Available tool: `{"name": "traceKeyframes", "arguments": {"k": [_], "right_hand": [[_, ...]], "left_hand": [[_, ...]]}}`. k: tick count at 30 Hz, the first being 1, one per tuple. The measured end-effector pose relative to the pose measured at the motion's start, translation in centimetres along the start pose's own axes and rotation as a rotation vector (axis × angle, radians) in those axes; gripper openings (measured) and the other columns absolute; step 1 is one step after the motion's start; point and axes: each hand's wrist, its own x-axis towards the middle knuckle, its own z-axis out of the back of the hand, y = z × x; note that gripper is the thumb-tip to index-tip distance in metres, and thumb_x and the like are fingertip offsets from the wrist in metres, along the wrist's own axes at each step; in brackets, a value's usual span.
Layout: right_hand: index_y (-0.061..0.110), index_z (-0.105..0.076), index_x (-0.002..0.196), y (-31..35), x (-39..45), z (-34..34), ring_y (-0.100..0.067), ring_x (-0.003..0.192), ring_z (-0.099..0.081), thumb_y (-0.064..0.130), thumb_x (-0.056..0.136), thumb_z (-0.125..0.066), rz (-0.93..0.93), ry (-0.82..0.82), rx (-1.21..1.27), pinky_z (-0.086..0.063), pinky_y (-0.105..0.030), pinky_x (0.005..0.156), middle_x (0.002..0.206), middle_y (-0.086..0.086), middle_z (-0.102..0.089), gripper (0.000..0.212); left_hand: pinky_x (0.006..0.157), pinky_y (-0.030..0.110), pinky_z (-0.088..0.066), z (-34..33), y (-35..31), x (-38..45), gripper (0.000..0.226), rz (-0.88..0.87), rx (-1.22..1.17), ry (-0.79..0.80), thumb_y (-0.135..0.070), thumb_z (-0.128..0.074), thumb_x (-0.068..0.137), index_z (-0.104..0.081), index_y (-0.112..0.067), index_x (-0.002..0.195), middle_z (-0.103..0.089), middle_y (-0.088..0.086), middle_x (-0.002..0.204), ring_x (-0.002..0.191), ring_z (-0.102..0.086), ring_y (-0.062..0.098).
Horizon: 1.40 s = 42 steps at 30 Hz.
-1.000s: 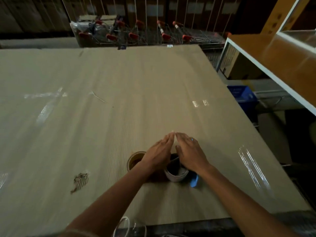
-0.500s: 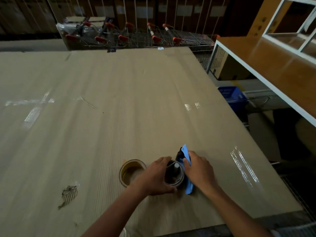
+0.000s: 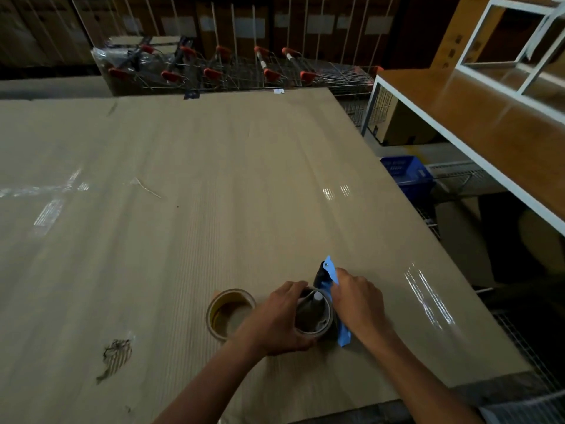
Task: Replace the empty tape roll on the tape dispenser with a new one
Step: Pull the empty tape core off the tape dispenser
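Observation:
A blue and black tape dispenser [image 3: 329, 275] lies on its side on the cardboard sheet [image 3: 214, 179], near the front edge. A thin grey cardboard core [image 3: 315, 313] sits on its spindle, open end up. My left hand [image 3: 279, 319] wraps around the core's left side. My right hand [image 3: 359, 301] presses down on the dispenser's blue body. A roll of brown tape [image 3: 230, 312] lies flat just left of my left hand, touching nothing.
A torn patch [image 3: 114, 356] marks the cardboard at the front left, and clear tape strips [image 3: 49, 197] shine at the far left. Shopping trolleys [image 3: 238, 68] line the far edge. A wooden shelf [image 3: 489, 130] and a blue basket [image 3: 406, 172] stand to the right.
Both hands went from resting flat over the dispenser to gripping it: the left closed around the core, the right moved onto the blue body. The dispenser's blue tip came into sight.

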Motion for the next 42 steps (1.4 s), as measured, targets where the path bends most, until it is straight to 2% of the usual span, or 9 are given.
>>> {"name": "traceKeyframes", "arguments": {"k": [10, 13, 17, 22, 24, 27, 30, 35, 42], "right_hand": [[0.005, -0.054, 0.071, 0.0, -1.2, 6.2, -0.021, 0.049, -0.046, 0.018, 0.087, -0.056, 0.03, -0.239, 0.471, -0.032, -0.03, 0.047, 0.057, -0.009, -0.056, 0.02], [0.006, -0.071, 0.089, 0.0, -1.1, 7.3, -0.019, 0.056, -0.058, 0.022, 0.084, -0.061, -0.01, -0.151, 0.735, -0.042, -0.027, 0.051, 0.072, -0.018, -0.07, 0.019], [0.018, -0.072, 0.105, -0.7, -1.1, 6.9, -0.039, 0.093, -0.067, 0.026, 0.083, -0.069, -0.139, -0.001, 1.064, -0.055, -0.051, 0.081, 0.104, -0.011, -0.075, 0.024], [0.016, -0.07, 0.114, -0.6, -1.7, 6.6, -0.004, 0.092, -0.068, 0.049, 0.079, -0.062, -0.085, -0.028, 1.04, -0.053, -0.018, 0.072, 0.116, 0.005, -0.071, 0.048], [0.014, -0.069, 0.114, -0.6, -1.9, 6.5, -0.017, 0.093, -0.07, 0.057, 0.075, -0.057, -0.098, -0.062, 1.006, -0.058, -0.032, 0.075, 0.12, 0.005, -0.069, 0.06], [0.017, -0.076, 0.097, -0.9, -2.2, 6.4, -0.041, 0.083, -0.067, 0.05, 0.084, -0.06, -0.124, -0.11, 1.022, -0.056, -0.051, 0.071, 0.099, 0.013, -0.075, 0.039], [0.023, -0.075, 0.073, -1.4, -2.1, 6.1, -0.022, 0.057, -0.049, 0.043, 0.087, -0.061, -0.148, -0.124, 1.056, -0.041, -0.038, 0.057, 0.055, 0.001, -0.064, 0.027], [0.021, -0.078, 0.087, -2.0, -1.8, 5.4, -0.019, 0.064, -0.053, 0.04, 0.085, -0.064, -0.163, -0.123, 1.119, -0.042, -0.035, 0.063, 0.066, -0.008, -0.072, 0.024], [0.023, -0.074, 0.077, -2.9, -1.5, 4.4, -0.012, 0.059, -0.056, 0.036, 0.086, -0.065, -0.206, -0.133, 1.13, -0.044, -0.033, 0.064, 0.06, 0.014, -0.066, 0.018]], "left_hand": [[0.083, 0.018, -0.055, 2.7, -3.5, -0.3, 0.082, -0.241, -0.283, -0.337, -0.027, -0.09, 0.053, -0.054, -0.019, 0.127, -0.058, -0.01, 0.119, 0.11, -0.059, 0.001], [0.072, 0.023, -0.06, 2.7, -4.1, -0.5, 0.085, -0.264, -0.332, -0.36, -0.024, -0.091, 0.051, -0.054, -0.015, 0.128, -0.058, -0.007, 0.121, 0.111, -0.061, 0.007], [0.07, 0.025, -0.061, 2.6, -3.9, -0.5, 0.085, -0.272, -0.348, -0.394, -0.022, -0.091, 0.051, -0.055, -0.013, 0.127, -0.059, -0.006, 0.121, 0.111, -0.062, 0.008], [0.079, 0.028, -0.06, 2.6, -3.8, -0.6, 0.085, -0.274, -0.347, -0.389, -0.022, -0.092, 0.05, -0.056, -0.014, 0.127, -0.06, -0.005, 0.121, 0.111, -0.063, 0.01], [0.087, 0.029, -0.057, 2.8, -3.8, -0.5, 0.085, -0.285, -0.321, -0.387, -0.024, -0.091, 0.049, -0.057, -0.014, 0.126, -0.062, -0.006, 0.119, 0.11, -0.062, 0.008], [0.09, 0.03, -0.056, 2.9, -4.1, -0.3, 0.083, -0.305, -0.309, -0.377, -0.024, -0.091, 0.049, -0.059, -0.013, 0.124, -0.064, -0.006, 0.118, 0.109, -0.063, 0.007], [0.09, 0.027, -0.055, 2.9, -4.5, -0.1, 0.081, -0.328, -0.304, -0.371, -0.024, -0.091, 0.049, -0.059, -0.013, 0.123, -0.064, -0.005, 0.116, 0.108, -0.062, 0.005], [0.09, 0.021, -0.052, 3.2, -5.1, 0.3, 0.082, -0.378, -0.302, -0.382, -0.02, -0.093, 0.048, -0.058, -0.021, 0.122, -0.064, -0.007, 0.116, 0.107, -0.061, 0.004], [0.094, 0.013, -0.044, 3.7, -5.0, 1.2, 0.081, -0.444, -0.245, -0.307, -0.022, -0.093, 0.052, -0.058, -0.018, 0.125, -0.061, -0.008, 0.118, 0.109, -0.057, 0.001]]}}
